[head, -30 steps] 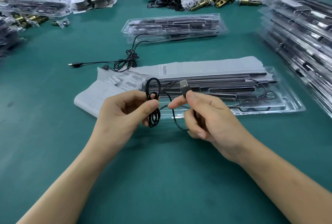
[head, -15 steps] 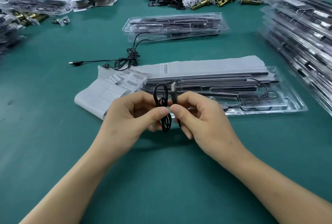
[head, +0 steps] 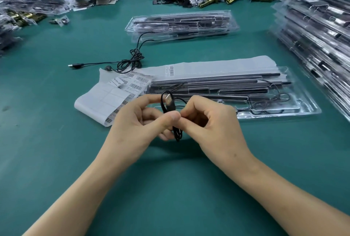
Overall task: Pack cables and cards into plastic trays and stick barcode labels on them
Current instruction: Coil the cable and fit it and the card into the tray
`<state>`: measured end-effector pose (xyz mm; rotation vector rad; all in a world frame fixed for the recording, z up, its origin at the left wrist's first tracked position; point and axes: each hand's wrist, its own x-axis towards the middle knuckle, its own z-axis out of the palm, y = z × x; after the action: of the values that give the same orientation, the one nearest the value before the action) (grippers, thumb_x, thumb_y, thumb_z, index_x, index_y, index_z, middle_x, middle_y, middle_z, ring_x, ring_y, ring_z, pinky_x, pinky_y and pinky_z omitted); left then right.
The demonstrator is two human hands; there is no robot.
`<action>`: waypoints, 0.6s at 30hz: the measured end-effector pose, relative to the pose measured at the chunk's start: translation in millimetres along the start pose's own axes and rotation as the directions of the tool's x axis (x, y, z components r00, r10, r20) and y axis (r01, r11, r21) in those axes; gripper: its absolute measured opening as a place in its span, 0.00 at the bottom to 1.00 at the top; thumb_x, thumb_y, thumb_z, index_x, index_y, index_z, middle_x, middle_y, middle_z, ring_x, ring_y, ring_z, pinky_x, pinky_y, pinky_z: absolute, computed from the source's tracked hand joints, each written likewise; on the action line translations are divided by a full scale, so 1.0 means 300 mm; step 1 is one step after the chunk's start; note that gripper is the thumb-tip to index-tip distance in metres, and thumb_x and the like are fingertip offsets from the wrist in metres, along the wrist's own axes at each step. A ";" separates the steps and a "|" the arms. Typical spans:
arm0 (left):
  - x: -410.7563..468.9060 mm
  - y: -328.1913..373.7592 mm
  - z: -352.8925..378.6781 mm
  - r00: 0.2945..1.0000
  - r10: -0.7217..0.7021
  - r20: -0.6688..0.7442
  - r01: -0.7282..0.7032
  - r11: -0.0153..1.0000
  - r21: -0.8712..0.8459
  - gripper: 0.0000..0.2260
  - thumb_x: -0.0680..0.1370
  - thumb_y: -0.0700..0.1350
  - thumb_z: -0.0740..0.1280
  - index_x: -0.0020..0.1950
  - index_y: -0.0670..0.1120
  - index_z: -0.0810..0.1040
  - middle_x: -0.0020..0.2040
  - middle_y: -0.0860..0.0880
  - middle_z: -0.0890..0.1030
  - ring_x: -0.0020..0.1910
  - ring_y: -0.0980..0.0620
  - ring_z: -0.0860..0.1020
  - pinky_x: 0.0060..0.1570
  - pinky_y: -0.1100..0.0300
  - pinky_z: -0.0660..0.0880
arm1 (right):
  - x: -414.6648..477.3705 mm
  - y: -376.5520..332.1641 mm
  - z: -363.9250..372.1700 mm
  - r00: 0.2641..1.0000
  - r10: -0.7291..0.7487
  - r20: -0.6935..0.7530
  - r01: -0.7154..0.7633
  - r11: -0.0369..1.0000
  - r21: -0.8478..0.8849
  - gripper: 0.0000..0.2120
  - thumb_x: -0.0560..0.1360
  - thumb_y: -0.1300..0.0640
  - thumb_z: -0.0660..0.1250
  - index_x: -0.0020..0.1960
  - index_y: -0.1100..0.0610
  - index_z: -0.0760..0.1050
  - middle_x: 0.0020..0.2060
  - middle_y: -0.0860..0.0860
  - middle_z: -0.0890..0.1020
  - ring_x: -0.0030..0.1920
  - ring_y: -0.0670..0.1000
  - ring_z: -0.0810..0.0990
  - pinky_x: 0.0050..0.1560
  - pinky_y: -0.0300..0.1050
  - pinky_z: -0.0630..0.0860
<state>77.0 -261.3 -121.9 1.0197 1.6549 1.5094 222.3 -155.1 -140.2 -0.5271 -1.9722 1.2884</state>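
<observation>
A thin black USB cable (head: 177, 133) is folded into a small bundle between both hands, its silver plug end (head: 168, 99) sticking up. My left hand (head: 136, 122) pinches the bundle with thumb and fingers. My right hand (head: 214, 122) pinches the same bundle from the right, fingertips touching the left thumb. Just behind the hands lies a clear plastic tray (head: 295, 111) holding long dark parts and a coiled cable. A sheet of barcode labels (head: 106, 97) lies to the tray's left.
A second black cable (head: 130, 61) lies loose on the green table behind the label sheet. Another filled clear tray (head: 181, 23) sits further back. A tall stack of filled trays (head: 312, 33) lines the right side. Brass parts and paper piles crowd the far edge.
My hands came together: the right hand brought the plug end in against the coil held by the left, and the loose loop between them has closed into one bundle.
</observation>
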 end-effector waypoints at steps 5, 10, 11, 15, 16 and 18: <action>0.006 0.001 -0.010 0.999 0.016 -0.039 -0.013 0.998 0.064 0.08 0.76 0.50 0.71 0.47 0.47 0.86 0.36 0.44 0.85 0.32 0.48 0.84 0.36 0.61 0.81 | 0.012 -0.001 -0.024 0.998 -0.055 0.037 0.058 0.993 -0.098 0.03 0.74 0.55 0.77 0.45 0.49 0.84 0.39 0.41 0.83 0.37 0.48 0.80 0.36 0.35 0.73; 0.008 0.005 -0.026 0.997 0.036 -0.067 -0.030 0.996 0.085 0.08 0.77 0.50 0.71 0.48 0.46 0.86 0.36 0.44 0.85 0.33 0.49 0.84 0.37 0.60 0.81 | 0.032 0.026 -0.054 0.987 -0.041 -0.157 -0.005 0.959 -0.283 0.15 0.77 0.52 0.74 0.63 0.49 0.81 0.50 0.42 0.77 0.44 0.48 0.79 0.43 0.34 0.69; 0.009 0.005 -0.026 0.997 0.040 -0.063 -0.035 0.996 0.088 0.08 0.77 0.49 0.70 0.49 0.47 0.86 0.36 0.44 0.85 0.33 0.49 0.84 0.37 0.60 0.81 | 0.032 0.031 -0.051 0.991 -0.021 -0.132 -0.017 0.960 -0.281 0.15 0.78 0.53 0.73 0.65 0.50 0.81 0.50 0.43 0.78 0.44 0.48 0.79 0.44 0.34 0.69; 0.008 -0.001 -0.029 0.993 0.074 -0.091 -0.066 0.994 0.091 0.06 0.79 0.47 0.69 0.50 0.48 0.86 0.37 0.46 0.86 0.34 0.49 0.85 0.37 0.61 0.81 | 0.015 0.027 -0.017 1.000 -0.023 -0.016 0.016 0.941 -0.339 0.13 0.81 0.55 0.68 0.65 0.53 0.81 0.50 0.43 0.81 0.47 0.46 0.79 0.46 0.34 0.71; 0.007 -0.003 -0.031 0.991 0.088 -0.097 -0.078 0.992 0.098 0.06 0.80 0.46 0.69 0.50 0.48 0.86 0.37 0.47 0.86 0.35 0.49 0.85 0.37 0.62 0.81 | 0.011 0.023 -0.009 1.000 -0.020 -0.010 0.015 0.939 -0.343 0.14 0.82 0.53 0.68 0.65 0.53 0.81 0.50 0.43 0.81 0.48 0.46 0.79 0.46 0.35 0.72; 0.004 -0.004 -0.026 0.989 0.114 -0.100 -0.104 0.990 0.095 0.07 0.82 0.44 0.69 0.51 0.51 0.87 0.38 0.48 0.87 0.36 0.50 0.86 0.39 0.62 0.82 | 0.002 0.014 0.002 1.000 0.000 -0.005 -0.001 0.946 -0.323 0.17 0.81 0.45 0.66 0.65 0.52 0.81 0.50 0.41 0.83 0.47 0.45 0.80 0.45 0.36 0.72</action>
<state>69.6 -263.8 -122.4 1.1117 1.7797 1.5958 221.1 -153.3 -143.8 -0.6864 -2.1925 0.9638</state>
